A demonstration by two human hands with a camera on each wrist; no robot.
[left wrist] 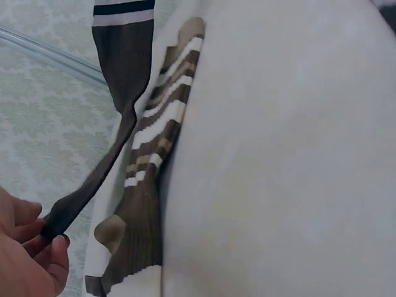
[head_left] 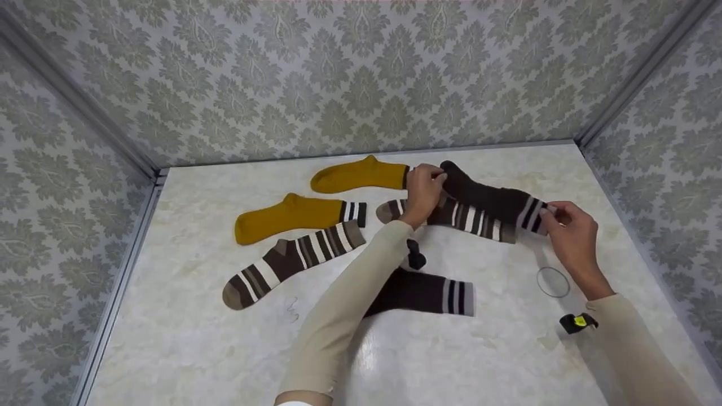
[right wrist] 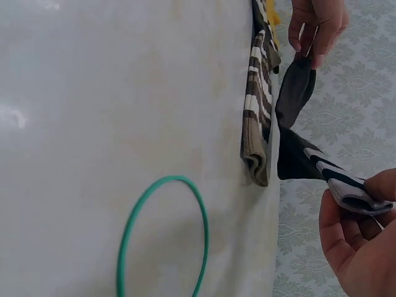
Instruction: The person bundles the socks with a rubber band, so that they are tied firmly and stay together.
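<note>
A dark brown sock point(head_left: 491, 197) with a grey-and-black striped cuff is stretched between my two hands, raised off the table. My left hand point(head_left: 424, 190) pinches its toe end. At the cuff, my right hand point(head_left: 575, 239) grips the edge between thumb and fingers. Just beneath it lies a brown-and-white striped sock point(head_left: 476, 221), partly hidden by the left hand and the raised sock; its cuff point(right wrist: 253, 154) shows in the right wrist view. Nearer to me a second dark brown sock point(head_left: 420, 292) lies flat, its foot hidden behind the left forearm.
Left of my hands lie two mustard socks point(head_left: 361, 175), point(head_left: 287, 219) and another striped sock point(head_left: 293, 256). A thin green ring point(right wrist: 127, 235) sits near the right wrist. The pale tabletop point(head_left: 186, 349) meets patterned walls at the back and sides.
</note>
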